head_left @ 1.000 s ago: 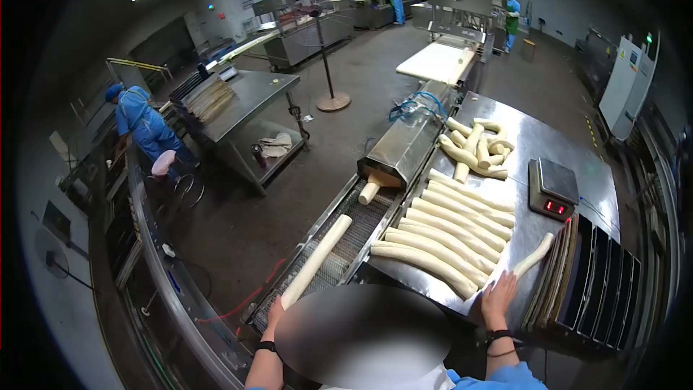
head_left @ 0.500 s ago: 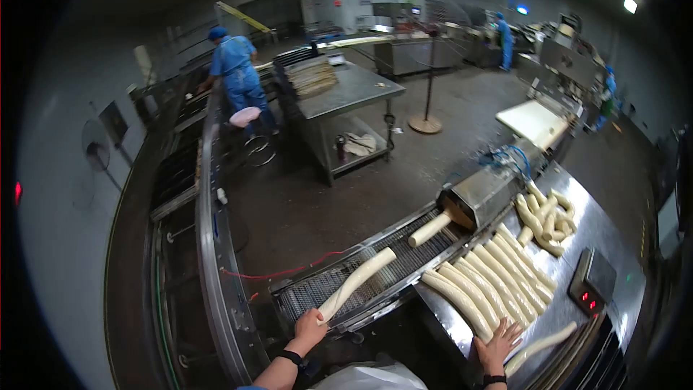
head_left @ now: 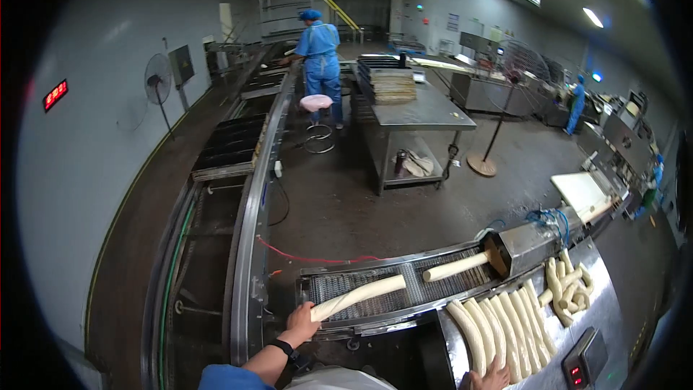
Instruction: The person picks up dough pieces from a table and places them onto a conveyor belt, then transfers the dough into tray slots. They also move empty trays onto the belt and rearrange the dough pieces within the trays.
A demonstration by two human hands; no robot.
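On the mesh conveyor belt [head_left: 375, 302] lies a pale, twisted dough rope [head_left: 361, 296]. My left hand [head_left: 302, 323] has its fingers closed around the near left end of this rope. A second dough rope [head_left: 456, 266] sticks out of the metal machine outlet onto the same belt. To the right, a row of several dough ropes [head_left: 498, 328] rests side by side on a steel table [head_left: 603, 292]. My right hand [head_left: 492, 377] lies open on the near ends of that row, partly cut off by the bottom frame edge.
A digital scale [head_left: 586, 359] and a heap of shorter dough pieces [head_left: 567, 289] share the steel table. Along my left runs a long conveyor rail [head_left: 253, 245] carrying dark trays [head_left: 229, 141]. A person in blue [head_left: 317, 58] stands beside it. A worktable [head_left: 422, 117] and standing fan [head_left: 514, 76] are farther off.
The view has turned left and up, so everything sits differently in frame. My left hand stays at the rope's end. The rope at the outlet shows slightly more length.
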